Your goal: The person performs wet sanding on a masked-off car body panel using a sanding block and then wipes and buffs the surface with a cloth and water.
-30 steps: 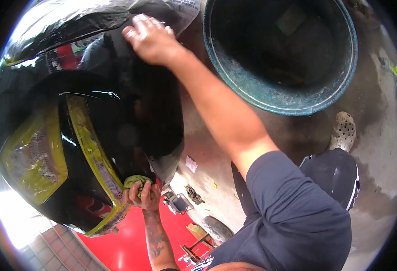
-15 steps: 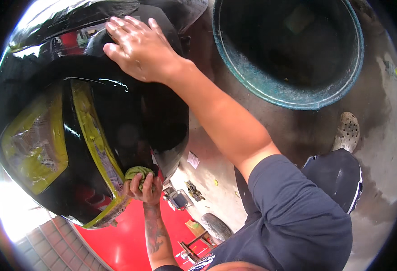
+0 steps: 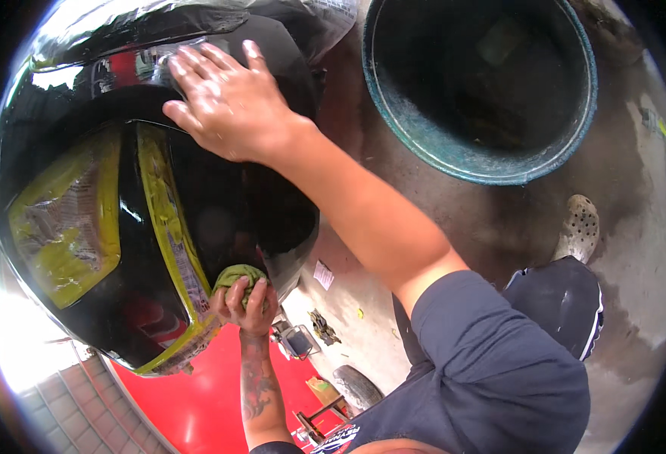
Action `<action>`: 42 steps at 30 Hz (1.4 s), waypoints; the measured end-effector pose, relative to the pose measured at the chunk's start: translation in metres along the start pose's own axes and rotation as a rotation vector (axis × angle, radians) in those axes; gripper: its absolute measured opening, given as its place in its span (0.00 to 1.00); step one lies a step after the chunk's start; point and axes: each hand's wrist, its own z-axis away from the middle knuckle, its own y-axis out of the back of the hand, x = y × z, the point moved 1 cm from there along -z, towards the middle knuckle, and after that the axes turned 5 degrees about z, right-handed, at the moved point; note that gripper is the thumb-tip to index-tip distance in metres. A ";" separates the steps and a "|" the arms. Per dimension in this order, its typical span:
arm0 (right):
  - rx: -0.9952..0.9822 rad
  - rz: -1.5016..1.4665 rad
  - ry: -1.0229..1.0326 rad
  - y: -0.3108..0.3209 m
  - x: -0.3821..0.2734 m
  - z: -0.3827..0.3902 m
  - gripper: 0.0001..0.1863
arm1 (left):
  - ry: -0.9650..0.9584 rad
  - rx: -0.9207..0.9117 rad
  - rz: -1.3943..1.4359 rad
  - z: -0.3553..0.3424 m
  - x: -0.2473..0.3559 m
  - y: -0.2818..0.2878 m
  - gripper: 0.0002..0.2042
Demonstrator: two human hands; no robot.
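Pressing flat on the car panel (image 3: 219, 219), the right hand (image 3: 231, 106) has fingers spread, palm down on glossy black surface, gripping nothing. Forearm runs from it down and right to a dark blue sleeve (image 3: 492, 363).

Left hand (image 3: 246, 303) is below, fingers curled tight around a green cloth (image 3: 236, 276), bunched; cloth sticks out above the knuckles and touches the black panel's lower edge. Tattooed forearm drops straight down from that hand.

Panel is black, shiny, curved, sitting under both hands: right hand on its upper part, left hand with cloth at its lower right rim. Left of the cloth grip, a strip of yellow masking tape (image 3: 163, 219) runs up the panel, and further left a window patch covered in yellow film (image 3: 60, 219). Plastic sheeting (image 3: 159, 23) lies above the right hand's fingertips.

Right of the right hand, well apart, a big round dark tub (image 3: 484, 163) with teal rim stands on wet concrete floor (image 3: 636, 250). A pale perforated clog (image 3: 579, 227) is below the tub, next to a dark trouser knee (image 3: 556, 303). Below the left hand: red car body (image 3: 197, 408), small clutter on the floor, too small to tell.
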 end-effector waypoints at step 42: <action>-0.131 0.044 -0.103 0.018 0.019 -0.031 0.30 | -0.010 0.035 0.055 -0.012 0.005 -0.009 0.12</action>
